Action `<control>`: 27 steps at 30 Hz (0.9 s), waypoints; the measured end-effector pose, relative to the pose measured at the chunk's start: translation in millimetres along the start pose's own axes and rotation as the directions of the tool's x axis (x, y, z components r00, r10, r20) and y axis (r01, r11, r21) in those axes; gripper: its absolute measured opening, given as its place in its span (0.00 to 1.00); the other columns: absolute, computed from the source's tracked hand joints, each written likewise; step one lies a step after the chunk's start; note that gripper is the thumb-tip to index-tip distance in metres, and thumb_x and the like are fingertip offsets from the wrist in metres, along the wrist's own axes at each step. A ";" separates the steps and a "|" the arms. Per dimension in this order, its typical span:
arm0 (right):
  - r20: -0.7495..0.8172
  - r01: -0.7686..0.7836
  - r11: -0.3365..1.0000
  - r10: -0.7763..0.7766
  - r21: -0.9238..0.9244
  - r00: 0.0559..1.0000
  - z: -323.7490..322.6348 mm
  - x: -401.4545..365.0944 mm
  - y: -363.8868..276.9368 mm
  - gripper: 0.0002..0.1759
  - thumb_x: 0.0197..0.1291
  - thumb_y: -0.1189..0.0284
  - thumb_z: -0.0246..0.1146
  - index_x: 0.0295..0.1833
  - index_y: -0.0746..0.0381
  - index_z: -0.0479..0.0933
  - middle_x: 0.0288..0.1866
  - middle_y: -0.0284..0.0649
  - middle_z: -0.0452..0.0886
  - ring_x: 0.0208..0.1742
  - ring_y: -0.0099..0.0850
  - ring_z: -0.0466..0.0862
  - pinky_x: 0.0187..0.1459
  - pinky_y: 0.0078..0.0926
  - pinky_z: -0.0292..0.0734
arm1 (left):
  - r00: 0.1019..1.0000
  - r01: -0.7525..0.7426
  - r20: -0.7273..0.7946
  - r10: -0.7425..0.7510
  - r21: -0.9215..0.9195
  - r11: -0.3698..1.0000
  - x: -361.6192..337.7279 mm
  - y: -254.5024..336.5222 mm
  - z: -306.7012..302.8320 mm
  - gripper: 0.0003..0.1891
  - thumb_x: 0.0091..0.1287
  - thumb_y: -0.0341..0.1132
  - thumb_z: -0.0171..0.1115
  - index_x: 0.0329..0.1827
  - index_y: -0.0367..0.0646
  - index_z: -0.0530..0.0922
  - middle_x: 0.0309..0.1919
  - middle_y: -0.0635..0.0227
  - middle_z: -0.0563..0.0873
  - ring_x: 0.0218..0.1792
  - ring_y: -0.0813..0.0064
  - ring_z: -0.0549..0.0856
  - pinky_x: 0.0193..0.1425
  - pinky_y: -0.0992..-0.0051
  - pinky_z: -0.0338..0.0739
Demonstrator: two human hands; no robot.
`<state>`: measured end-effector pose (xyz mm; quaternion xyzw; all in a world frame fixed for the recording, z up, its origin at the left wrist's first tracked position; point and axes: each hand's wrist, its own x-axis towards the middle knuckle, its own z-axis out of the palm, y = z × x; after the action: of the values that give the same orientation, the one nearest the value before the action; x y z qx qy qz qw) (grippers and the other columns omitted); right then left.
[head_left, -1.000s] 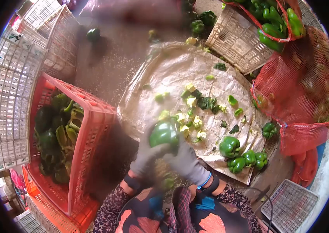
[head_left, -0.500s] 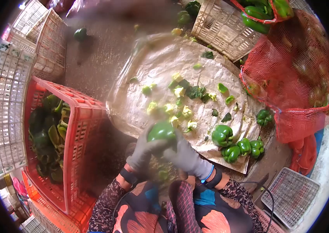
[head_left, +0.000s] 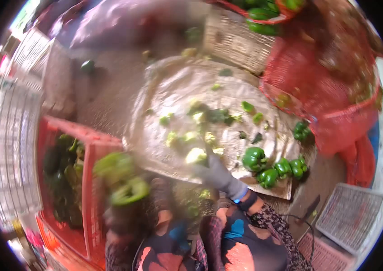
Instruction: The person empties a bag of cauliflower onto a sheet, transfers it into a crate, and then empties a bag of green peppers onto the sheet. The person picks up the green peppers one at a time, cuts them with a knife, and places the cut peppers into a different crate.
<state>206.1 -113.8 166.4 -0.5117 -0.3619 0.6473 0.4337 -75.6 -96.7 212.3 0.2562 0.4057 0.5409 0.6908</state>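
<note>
Blurred green pepper pieces (head_left: 130, 192), showing a pale cut inside, are at my left hand (head_left: 121, 221), beside the red crate (head_left: 89, 180). Motion smears the fingers of that hand. My gloved right hand (head_left: 217, 174) is over the near edge of the pale sheet (head_left: 164, 156), its fingers around a pale yellow-green pepper core (head_left: 196, 156). More cores and scraps (head_left: 172, 139) lie on the sheet. To the right of this hand are several whole green peppers (head_left: 254, 159).
Dark green peppers (head_left: 60, 167) fill part of the red crate. White crates (head_left: 10, 144) stand at the left. Red mesh sacks (head_left: 309, 81) lie upper right, near a pale crate (head_left: 236, 40). A grey crate (head_left: 349, 217) sits lower right.
The whole pepper between my hands is now in parts. My left hand has moved left toward the red crate with green pieces, and the view has shifted.
</note>
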 end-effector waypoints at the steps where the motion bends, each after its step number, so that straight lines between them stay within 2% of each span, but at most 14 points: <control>1: -0.064 -0.026 0.974 0.012 -0.226 0.998 -11.1 8.9 7.4 0.43 0.62 0.60 0.72 0.77 0.64 0.61 0.53 0.45 0.82 0.53 0.33 0.83 0.55 0.32 0.80 | 0.987 -0.120 -0.088 0.135 0.158 0.980 -6.6 22.1 -11.3 0.31 0.73 0.52 0.59 0.73 0.45 0.72 0.64 0.61 0.81 0.61 0.65 0.83 0.63 0.62 0.81; 4: -0.251 0.087 0.693 -0.371 -0.715 0.894 -28.2 33.9 24.0 0.46 0.65 0.57 0.71 0.79 0.66 0.57 0.66 0.61 0.79 0.64 0.51 0.82 0.65 0.43 0.77 | 0.855 -0.220 -0.164 0.493 0.745 0.630 -33.2 82.5 -52.3 0.29 0.72 0.48 0.59 0.73 0.43 0.72 0.63 0.60 0.81 0.61 0.66 0.82 0.63 0.63 0.80; 6: -0.194 0.169 0.671 -0.430 -0.722 0.882 -40.5 28.3 24.2 0.47 0.67 0.57 0.69 0.82 0.64 0.54 0.67 0.62 0.77 0.61 0.51 0.84 0.63 0.42 0.81 | 0.763 -0.102 -0.152 0.629 0.932 0.349 -49.6 115.7 -80.8 0.28 0.72 0.45 0.58 0.72 0.42 0.73 0.63 0.60 0.81 0.61 0.66 0.82 0.64 0.64 0.79; 7: -0.236 -0.026 0.671 -0.224 -0.741 0.946 -49.1 13.7 8.8 0.48 0.68 0.59 0.69 0.84 0.59 0.50 0.68 0.59 0.78 0.47 0.43 0.88 0.51 0.37 0.87 | 0.727 -0.036 -0.144 0.672 0.968 0.247 -55.1 125.6 -90.1 0.27 0.72 0.43 0.58 0.72 0.42 0.73 0.63 0.60 0.81 0.62 0.66 0.82 0.64 0.64 0.78; 11: -0.268 -0.125 0.283 -0.552 -0.951 0.790 -130.6 -57.9 17.3 0.30 0.68 0.70 0.65 0.74 0.58 0.67 0.58 0.49 0.81 0.48 0.41 0.87 0.49 0.36 0.87 | 0.689 0.030 -0.043 0.724 0.999 0.031 -78.5 134.7 -85.0 0.25 0.71 0.37 0.58 0.71 0.39 0.74 0.62 0.59 0.82 0.62 0.66 0.81 0.66 0.66 0.77; 13: -0.513 -0.443 0.283 -0.260 -0.851 0.818 -162.2 -88.1 28.9 0.45 0.58 0.70 0.73 0.80 0.55 0.61 0.58 0.49 0.80 0.59 0.46 0.83 0.59 0.36 0.84 | 0.713 -0.026 0.019 0.701 1.000 -0.001 -84.4 118.1 -62.5 0.24 0.71 0.34 0.58 0.70 0.38 0.75 0.62 0.59 0.82 0.62 0.66 0.81 0.66 0.67 0.76; 15: -0.609 -0.573 0.255 -0.088 -0.779 0.788 -190.1 -88.2 58.1 0.50 0.55 0.69 0.76 0.82 0.54 0.58 0.61 0.47 0.80 0.61 0.45 0.83 0.60 0.35 0.83 | 0.784 -0.111 0.079 0.616 0.994 0.014 -80.9 87.4 -34.2 0.24 0.70 0.30 0.58 0.69 0.37 0.75 0.62 0.59 0.82 0.63 0.66 0.81 0.67 0.67 0.75; 16: -0.693 -0.589 0.676 0.159 -0.443 0.703 -197.3 -90.0 67.6 0.55 0.52 0.68 0.79 0.83 0.53 0.56 0.64 0.46 0.79 0.63 0.42 0.81 0.62 0.34 0.82 | 0.872 -0.183 0.114 0.475 0.978 0.100 -69.8 65.6 -14.4 0.23 0.70 0.29 0.58 0.69 0.37 0.75 0.62 0.58 0.82 0.63 0.66 0.81 0.67 0.68 0.75; 17: -0.629 -0.501 0.864 0.420 0.055 0.654 -204.1 -91.1 76.4 0.60 0.49 0.67 0.82 0.84 0.53 0.54 0.68 0.45 0.78 0.66 0.39 0.80 0.63 0.33 0.81 | 0.952 -0.201 0.130 0.277 0.949 0.243 -54.5 39.5 4.5 0.23 0.70 0.27 0.58 0.69 0.36 0.75 0.62 0.58 0.82 0.63 0.66 0.81 0.68 0.68 0.75; 19: -0.587 -0.395 0.919 0.310 -0.018 0.748 -213.5 -82.4 101.0 0.59 0.51 0.67 0.81 0.84 0.52 0.54 0.70 0.45 0.76 0.67 0.37 0.79 0.65 0.33 0.80 | 0.970 0.051 0.124 -0.207 0.731 0.680 -18.4 -14.0 36.0 0.28 0.64 0.21 0.64 0.70 0.35 0.74 0.64 0.56 0.81 0.66 0.68 0.79 0.70 0.67 0.74; 20: -0.531 -0.278 0.957 0.195 -0.080 0.825 -214.2 -76.4 111.3 0.57 0.54 0.67 0.80 0.84 0.51 0.54 0.72 0.44 0.75 0.68 0.35 0.78 0.66 0.34 0.79 | 0.842 -0.416 0.500 -0.203 0.841 0.345 22.4 -58.9 19.4 0.34 0.58 0.20 0.69 0.71 0.37 0.74 0.67 0.54 0.79 0.70 0.61 0.78 0.72 0.66 0.73; 22: -0.417 -0.295 0.949 0.223 -0.115 0.881 -198.7 -46.9 98.9 0.50 0.57 0.68 0.78 0.83 0.51 0.59 0.72 0.44 0.76 0.68 0.36 0.78 0.67 0.33 0.78 | 0.626 -0.644 0.725 -0.288 0.689 0.333 73.2 -124.3 57.8 0.42 0.56 0.25 0.74 0.77 0.43 0.68 0.75 0.48 0.70 0.73 0.45 0.73 0.77 0.58 0.68; 25: -0.167 -0.129 0.940 0.079 -0.316 0.983 -188.0 7.2 136.5 0.46 0.58 0.69 0.78 0.80 0.51 0.65 0.67 0.44 0.82 0.65 0.33 0.81 0.64 0.30 0.78 | 0.533 -0.714 0.761 -0.370 0.639 0.286 113.8 -217.9 86.2 0.56 0.54 0.46 0.79 0.84 0.47 0.55 0.80 0.49 0.60 0.74 0.43 0.69 0.75 0.54 0.70; 27: -0.172 -0.173 0.952 0.132 -0.251 0.976 -186.5 30.2 133.4 0.44 0.59 0.69 0.77 0.79 0.53 0.66 0.64 0.44 0.84 0.63 0.32 0.82 0.62 0.30 0.79 | 0.617 -0.624 0.697 -0.365 0.716 0.312 121.7 -238.6 91.0 0.59 0.49 0.51 0.83 0.84 0.52 0.56 0.78 0.51 0.64 0.73 0.44 0.70 0.75 0.56 0.71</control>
<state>359.7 -129.3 -5.8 -0.6396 -0.3699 0.5836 0.3368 139.8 -40.4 37.8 0.8454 0.2730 0.0931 0.4496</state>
